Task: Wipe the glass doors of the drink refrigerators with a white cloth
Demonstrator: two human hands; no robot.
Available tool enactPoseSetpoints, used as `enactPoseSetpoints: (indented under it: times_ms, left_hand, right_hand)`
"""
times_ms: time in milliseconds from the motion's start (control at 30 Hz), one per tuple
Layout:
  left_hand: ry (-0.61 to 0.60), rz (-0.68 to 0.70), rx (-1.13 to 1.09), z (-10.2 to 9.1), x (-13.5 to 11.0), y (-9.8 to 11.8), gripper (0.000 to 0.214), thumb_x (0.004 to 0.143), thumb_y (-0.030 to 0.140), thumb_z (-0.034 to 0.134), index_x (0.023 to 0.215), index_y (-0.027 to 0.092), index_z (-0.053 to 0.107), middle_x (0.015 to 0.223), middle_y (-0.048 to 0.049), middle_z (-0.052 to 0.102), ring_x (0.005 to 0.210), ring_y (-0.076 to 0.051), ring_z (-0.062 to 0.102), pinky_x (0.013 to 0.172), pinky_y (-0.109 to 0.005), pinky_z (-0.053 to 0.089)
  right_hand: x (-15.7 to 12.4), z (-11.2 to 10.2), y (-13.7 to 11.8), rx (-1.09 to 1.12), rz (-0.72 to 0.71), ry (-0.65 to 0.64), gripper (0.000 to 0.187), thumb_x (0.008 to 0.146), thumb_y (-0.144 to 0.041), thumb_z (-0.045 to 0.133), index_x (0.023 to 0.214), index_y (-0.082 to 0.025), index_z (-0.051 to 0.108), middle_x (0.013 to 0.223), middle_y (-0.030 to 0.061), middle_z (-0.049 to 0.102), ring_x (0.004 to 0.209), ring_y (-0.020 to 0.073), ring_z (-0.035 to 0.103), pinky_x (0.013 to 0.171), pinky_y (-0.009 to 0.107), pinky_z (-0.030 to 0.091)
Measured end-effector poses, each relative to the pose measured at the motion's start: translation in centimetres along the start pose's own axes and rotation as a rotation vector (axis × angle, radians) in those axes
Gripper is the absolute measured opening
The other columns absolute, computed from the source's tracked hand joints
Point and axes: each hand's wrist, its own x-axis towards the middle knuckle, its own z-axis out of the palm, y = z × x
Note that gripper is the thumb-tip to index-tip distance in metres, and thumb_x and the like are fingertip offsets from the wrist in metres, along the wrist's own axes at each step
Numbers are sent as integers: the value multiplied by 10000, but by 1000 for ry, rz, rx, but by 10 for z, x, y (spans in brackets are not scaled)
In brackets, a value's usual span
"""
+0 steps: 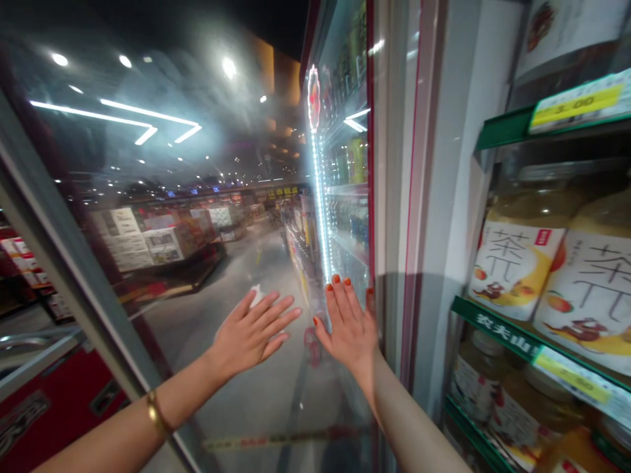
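My left hand point(254, 332) lies flat with fingers stretched out against the inside of an open glass fridge door point(207, 217). A white scrap shows just behind its fingers. My right hand point(350, 322), nails painted orange-red, is pressed flat on the same glass near the door's right edge point(389, 197). Neither hand holds anything. A gold bangle point(156, 414) sits on my left wrist.
To the right, fridge shelves point(497, 325) with green price rails carry tea drink bottles point(517, 256) with white labels. Through the glass a shop aisle, display stands point(158, 243) and a lit cooler strip point(320, 197) show. A red cabinet point(54, 401) stands low at the left.
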Motion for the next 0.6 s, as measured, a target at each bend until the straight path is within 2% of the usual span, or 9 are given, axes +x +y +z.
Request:
enactPoseSetpoints:
  times_ms: [67, 167, 233, 267, 333, 400, 433, 500, 600]
  left_hand:
    - [40, -169, 30, -6, 1, -16, 714, 1068, 432, 556, 1743, 457, 325, 1807, 62, 402, 1763, -195, 154, 1478, -480, 82]
    - [119, -464, 91, -13, 42, -35, 793, 1108, 382, 476, 1803, 296, 102, 1898, -66, 4, 1775, -330, -67, 1428, -724, -9]
    - [125, -467, 97, -7, 65, -20, 770, 1120, 364, 459, 1801, 297, 107, 1902, -41, 44, 1771, -289, -123, 1433, -685, -82]
    - [87, -356, 84, -2, 68, -5, 751, 1119, 377, 469, 1797, 325, 148, 1896, -3, 135, 1773, -245, -110, 1445, -622, -115]
    - [19, -32, 27, 7, 55, 28, 663, 1121, 417, 445, 1763, 405, 280, 1831, 78, 346, 1776, -159, -2, 1474, -519, -65]
    - [-4, 117, -4, 10, 32, 47, 609, 1120, 435, 437, 1723, 461, 357, 1747, 134, 478, 1760, -88, 90, 1483, -426, 36]
    - [-2, 113, -3, 8, 24, 47, 620, 1114, 416, 456, 1726, 448, 358, 1733, 126, 496, 1758, -83, 101, 1481, -413, 55]
    - [42, -37, 45, 4, 24, 37, 710, 1090, 338, 518, 1764, 356, 295, 1774, 59, 439, 1769, -124, 55, 1478, -437, 13]
    - [93, -278, 118, 4, 58, 28, 822, 1073, 283, 537, 1797, 232, 151, 1855, -38, 259, 1774, -195, -64, 1459, -500, -102]
  right_hand:
    - [0, 1, -2, 3, 4, -7, 619, 1071, -436, 586, 1616, -142, 591, 1717, 136, 560, 1786, 226, 104, 1470, 566, 45]
    - [-1, 3, -3, 17, 26, 25, 792, 1062, -435, 605, 1752, -126, 372, 1847, 139, 326, 1786, 273, 101, 1466, 572, 109]
    - [-4, 3, -1, 44, 47, 79, 926, 1048, -394, 616, 1807, -108, 169, 1896, 157, 114, 1783, 320, 113, 1436, 564, 250]
    - [-6, 2, 1, 65, 56, 107, 959, 1043, -361, 606, 1814, -110, 95, 1901, 163, 50, 1780, 335, 125, 1407, 562, 328]
    - [-10, 2, 4, 119, 71, 151, 959, 1044, -318, 559, 1819, -130, 26, 1905, 169, 23, 1773, 352, 164, 1337, 579, 447]
    - [-13, 2, 7, 177, 68, 169, 929, 1063, -354, 512, 1823, -162, 15, 1907, 173, 45, 1762, 369, 209, 1294, 620, 492]
    - [-14, 2, 8, 201, 53, 166, 914, 1077, -395, 489, 1824, -172, 12, 1908, 177, 50, 1757, 377, 225, 1291, 640, 490]
    - [-14, 2, 9, 225, 20, 156, 894, 1106, -479, 438, 1823, -171, 3, 1909, 188, 53, 1754, 380, 235, 1306, 655, 465]
    - [-16, 2, 10, 224, 18, 170, 923, 1113, -554, 425, 1820, -144, -4, 1905, 215, 53, 1752, 392, 233, 1311, 633, 464]
